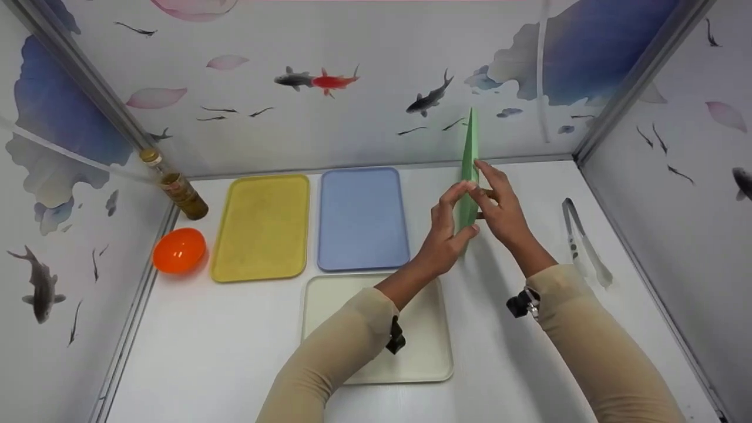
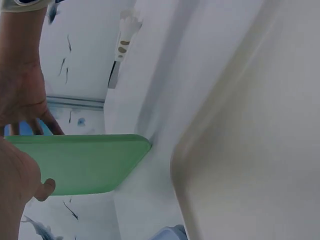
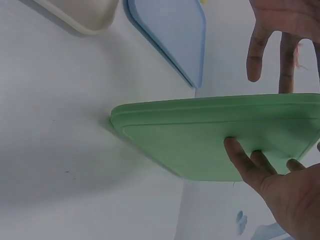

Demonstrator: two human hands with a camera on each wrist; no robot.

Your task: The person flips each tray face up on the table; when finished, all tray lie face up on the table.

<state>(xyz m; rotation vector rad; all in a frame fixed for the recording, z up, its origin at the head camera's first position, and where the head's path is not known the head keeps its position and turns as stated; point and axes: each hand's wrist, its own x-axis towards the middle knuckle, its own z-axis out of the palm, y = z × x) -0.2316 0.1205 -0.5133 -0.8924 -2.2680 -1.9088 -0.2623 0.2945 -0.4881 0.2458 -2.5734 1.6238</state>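
Note:
A green tray point(image 1: 470, 147) stands on its edge on the table, right of the blue tray, seen almost side-on from the head. My left hand point(image 1: 440, 244) lies against its left face, with the thumb touching it in the left wrist view. From the other side my right hand point(image 1: 506, 214) presses fingertips on the green tray point(image 3: 195, 142), fairly straight and spread. The tray is steadied between both hands. In the right wrist view the left fingers point(image 3: 286, 62) extend straight and partly pass behind the tray.
A cream tray point(image 1: 432, 352) lies under my left forearm. Behind it are a blue tray point(image 1: 361, 220) and a yellow tray point(image 1: 261, 229). An orange bowl point(image 1: 180, 251) and a bottle point(image 1: 185, 197) stand at the left; tongs point(image 1: 598, 264) lie at the right. Printed walls enclose the table.

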